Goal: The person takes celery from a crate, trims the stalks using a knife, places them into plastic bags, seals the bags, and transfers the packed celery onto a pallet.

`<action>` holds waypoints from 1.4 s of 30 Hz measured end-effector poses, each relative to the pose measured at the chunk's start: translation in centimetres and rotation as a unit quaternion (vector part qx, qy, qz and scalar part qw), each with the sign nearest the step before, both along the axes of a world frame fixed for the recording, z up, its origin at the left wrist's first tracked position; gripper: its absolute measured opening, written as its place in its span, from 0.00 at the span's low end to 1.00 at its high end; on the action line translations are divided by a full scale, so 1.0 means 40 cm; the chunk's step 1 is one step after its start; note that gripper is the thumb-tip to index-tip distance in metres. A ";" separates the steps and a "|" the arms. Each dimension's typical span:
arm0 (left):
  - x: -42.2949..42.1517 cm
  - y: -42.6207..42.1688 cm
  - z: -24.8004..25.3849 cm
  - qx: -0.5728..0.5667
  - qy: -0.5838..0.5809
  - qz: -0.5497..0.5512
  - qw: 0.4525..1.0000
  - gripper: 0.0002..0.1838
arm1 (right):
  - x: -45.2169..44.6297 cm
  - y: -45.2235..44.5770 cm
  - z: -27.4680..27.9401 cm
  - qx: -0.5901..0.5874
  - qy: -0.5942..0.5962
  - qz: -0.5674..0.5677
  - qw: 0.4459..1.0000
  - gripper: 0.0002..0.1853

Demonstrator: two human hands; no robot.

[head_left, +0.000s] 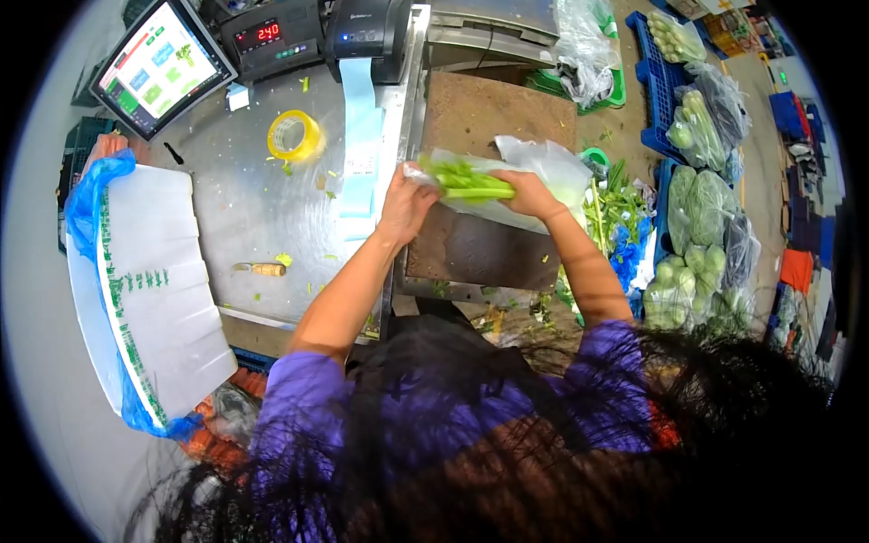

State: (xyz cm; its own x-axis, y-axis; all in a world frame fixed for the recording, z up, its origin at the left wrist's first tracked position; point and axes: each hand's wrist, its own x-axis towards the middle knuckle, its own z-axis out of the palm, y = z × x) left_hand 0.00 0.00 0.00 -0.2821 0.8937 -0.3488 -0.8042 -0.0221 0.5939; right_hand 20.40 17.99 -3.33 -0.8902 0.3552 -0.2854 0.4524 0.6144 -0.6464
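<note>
A bunch of celery (pixel 466 185) lies across between my two hands, over the brown board (pixel 480 118). My right hand (pixel 532 194) is closed round the stalk end. At the leafy end, my left hand (pixel 407 201) has its fingers pinched together on thin clear plastic, which looks like part of a bag. A translucent plastic bag (pixel 548 167) spreads behind and below the celery, near my right wrist. How far the celery is inside the plastic I cannot tell.
Left on the metal table (pixel 244 208) are a yellow tape roll (pixel 295 136), a wooden-handled knife (pixel 262 269) and a white foam box (pixel 163 281). A screen (pixel 163 68), a scale display (pixel 269 33) and a label printer (pixel 369 36) stand behind. Bagged vegetables (pixel 692 208) lie right.
</note>
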 end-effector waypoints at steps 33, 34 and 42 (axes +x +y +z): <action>-0.083 -0.025 0.408 0.182 0.875 -0.017 0.448 0.11 | 0.371 0.095 0.499 0.226 -0.014 -0.356 0.907 0.37; -0.072 -0.038 0.393 0.161 0.865 -0.033 0.475 0.10 | 0.364 0.081 0.490 0.190 -0.043 -0.374 0.907 0.37; -0.031 -0.098 0.217 0.074 0.804 -0.256 0.531 0.11 | 0.331 0.018 0.241 0.066 -0.223 -0.213 0.949 0.34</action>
State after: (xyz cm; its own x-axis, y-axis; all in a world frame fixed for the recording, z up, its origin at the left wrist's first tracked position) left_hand -1.22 -3.94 8.67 0.1840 0.9811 0.0605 0.8178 -0.1869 0.5443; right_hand 33.65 18.71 6.32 -0.4588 0.7147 -0.5279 0.8884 0.3772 -0.2615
